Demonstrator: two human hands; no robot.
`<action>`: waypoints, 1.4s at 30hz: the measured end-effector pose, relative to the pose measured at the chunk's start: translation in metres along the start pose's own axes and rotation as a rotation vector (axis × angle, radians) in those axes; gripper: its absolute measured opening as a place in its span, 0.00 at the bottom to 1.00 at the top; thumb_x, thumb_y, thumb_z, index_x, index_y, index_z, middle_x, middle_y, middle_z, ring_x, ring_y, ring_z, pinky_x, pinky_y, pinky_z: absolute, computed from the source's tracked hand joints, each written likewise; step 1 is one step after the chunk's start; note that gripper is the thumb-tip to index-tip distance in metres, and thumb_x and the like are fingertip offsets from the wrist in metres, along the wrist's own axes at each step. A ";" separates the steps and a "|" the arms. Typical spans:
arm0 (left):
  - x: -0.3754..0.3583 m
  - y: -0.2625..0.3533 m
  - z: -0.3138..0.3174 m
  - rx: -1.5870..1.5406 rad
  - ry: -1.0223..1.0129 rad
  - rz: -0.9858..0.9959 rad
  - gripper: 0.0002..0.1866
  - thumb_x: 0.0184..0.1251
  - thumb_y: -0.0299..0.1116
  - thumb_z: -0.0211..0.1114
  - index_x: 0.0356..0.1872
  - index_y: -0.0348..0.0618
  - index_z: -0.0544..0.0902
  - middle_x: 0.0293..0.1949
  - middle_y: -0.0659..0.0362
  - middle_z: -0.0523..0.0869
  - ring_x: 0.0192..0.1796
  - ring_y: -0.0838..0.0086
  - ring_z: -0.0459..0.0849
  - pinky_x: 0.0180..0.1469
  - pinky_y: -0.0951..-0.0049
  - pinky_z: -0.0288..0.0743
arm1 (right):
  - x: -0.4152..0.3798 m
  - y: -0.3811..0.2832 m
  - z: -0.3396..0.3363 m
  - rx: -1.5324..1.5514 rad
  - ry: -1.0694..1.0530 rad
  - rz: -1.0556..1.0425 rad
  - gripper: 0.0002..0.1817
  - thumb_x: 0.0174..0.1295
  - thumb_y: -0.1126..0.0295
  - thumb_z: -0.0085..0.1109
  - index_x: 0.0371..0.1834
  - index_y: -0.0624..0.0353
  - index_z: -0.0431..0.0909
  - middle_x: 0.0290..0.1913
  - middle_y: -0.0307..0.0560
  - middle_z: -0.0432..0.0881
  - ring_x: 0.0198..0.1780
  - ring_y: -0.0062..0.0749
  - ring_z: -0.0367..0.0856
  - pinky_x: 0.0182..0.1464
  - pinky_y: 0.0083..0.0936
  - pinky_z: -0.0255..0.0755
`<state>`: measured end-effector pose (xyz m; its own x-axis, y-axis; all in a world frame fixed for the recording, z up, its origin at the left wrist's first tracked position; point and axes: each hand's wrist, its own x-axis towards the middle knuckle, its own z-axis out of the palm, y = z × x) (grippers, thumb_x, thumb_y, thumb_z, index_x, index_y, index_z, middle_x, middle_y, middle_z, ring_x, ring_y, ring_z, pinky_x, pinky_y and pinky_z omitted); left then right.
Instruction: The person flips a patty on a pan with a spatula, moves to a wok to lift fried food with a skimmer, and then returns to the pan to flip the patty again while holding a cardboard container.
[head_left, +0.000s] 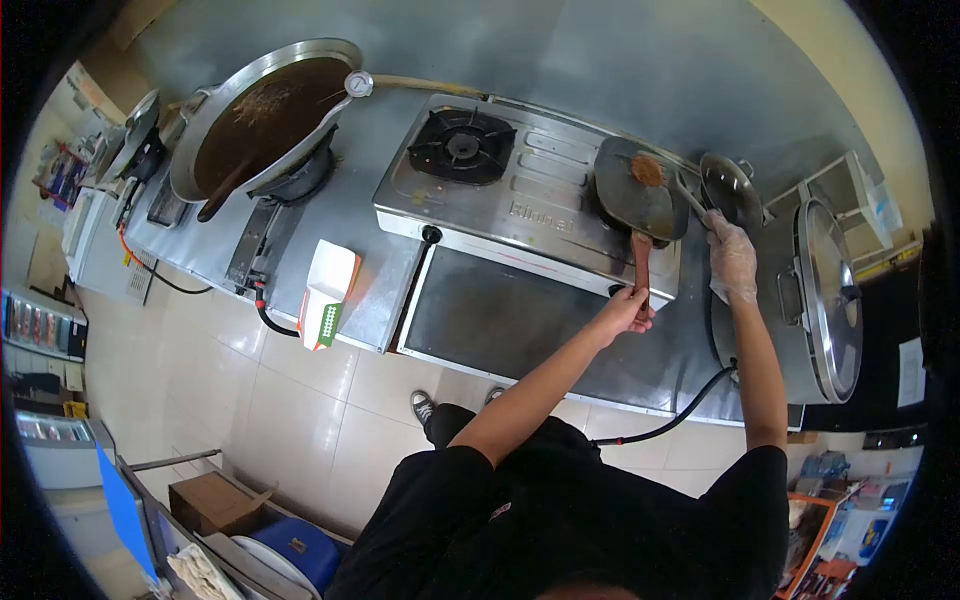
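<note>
My bare left hand (625, 312) is wrapped around the brown handle of a dark frying pan (625, 205) on the stove's right burner. A lump of reddish-brown paste (647, 170) lies near the pan's far side. My right hand (733, 258), in a clear plastic glove, is closed around the end of a grey metal utensil (691, 195). The utensil slants toward the pan's right edge; its exact kind I cannot make out. Just beyond my right hand sits a shiny metal bowl or pan (733, 190).
The gas stove's left burner (462, 146) holds no pan. At left stands a big wok (190, 165) of dark liquid with a dial thermometer (358, 84) at its rim. An opened paper food box (325, 290) lies near the counter edge. A tall lidded pot (790, 300) stands right.
</note>
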<state>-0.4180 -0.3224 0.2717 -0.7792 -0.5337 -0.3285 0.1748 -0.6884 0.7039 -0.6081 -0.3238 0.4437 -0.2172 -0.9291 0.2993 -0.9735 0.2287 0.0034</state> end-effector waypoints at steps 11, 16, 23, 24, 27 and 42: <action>-0.018 0.002 0.008 -0.071 0.015 -0.023 0.15 0.80 0.46 0.44 0.51 0.46 0.69 0.36 0.59 0.81 0.32 0.73 0.83 0.35 0.71 0.81 | -0.003 0.019 0.010 0.311 -0.099 0.200 0.18 0.66 0.64 0.54 0.58 0.52 0.79 0.50 0.59 0.82 0.53 0.53 0.80 0.56 0.41 0.72; -0.019 -0.007 0.009 -0.068 0.021 -0.010 0.14 0.80 0.46 0.43 0.48 0.48 0.69 0.33 0.61 0.78 0.29 0.74 0.81 0.32 0.73 0.78 | 0.001 0.011 0.022 0.453 -0.242 0.132 0.19 0.68 0.60 0.51 0.58 0.52 0.79 0.51 0.62 0.81 0.54 0.53 0.80 0.58 0.38 0.70; -0.027 -0.015 0.011 -0.157 0.042 -0.008 0.13 0.79 0.47 0.46 0.47 0.51 0.70 0.33 0.63 0.77 0.32 0.72 0.81 0.35 0.71 0.76 | -0.006 -0.029 0.019 -0.074 -0.249 -0.199 0.16 0.70 0.62 0.45 0.51 0.55 0.80 0.40 0.60 0.84 0.41 0.59 0.82 0.44 0.50 0.75; -0.028 -0.015 0.013 -0.179 0.048 -0.005 0.13 0.79 0.47 0.47 0.47 0.51 0.71 0.32 0.63 0.77 0.32 0.72 0.81 0.36 0.71 0.76 | -0.003 -0.026 0.019 -0.161 -0.237 -0.219 0.15 0.70 0.62 0.46 0.49 0.55 0.80 0.39 0.60 0.84 0.41 0.58 0.83 0.44 0.49 0.75; -0.028 -0.015 0.013 -0.223 0.047 -0.009 0.11 0.79 0.45 0.48 0.46 0.50 0.70 0.31 0.63 0.77 0.32 0.72 0.80 0.37 0.71 0.76 | 0.014 -0.007 0.023 -0.167 -0.179 -0.206 0.13 0.68 0.62 0.47 0.48 0.53 0.78 0.39 0.57 0.85 0.41 0.55 0.84 0.42 0.48 0.77; -0.044 0.006 0.017 -0.306 -0.003 -0.013 0.09 0.79 0.43 0.45 0.42 0.52 0.67 0.27 0.66 0.73 0.23 0.80 0.69 0.26 0.79 0.64 | -0.023 -0.013 -0.017 -0.172 -0.357 -0.210 0.14 0.68 0.65 0.47 0.50 0.55 0.79 0.39 0.57 0.84 0.45 0.52 0.83 0.48 0.45 0.76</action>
<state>-0.3925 -0.2949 0.3014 -0.7843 -0.5226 -0.3343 0.3375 -0.8116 0.4769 -0.5893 -0.3004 0.4528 -0.0564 -0.9958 -0.0727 -0.9797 0.0412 0.1962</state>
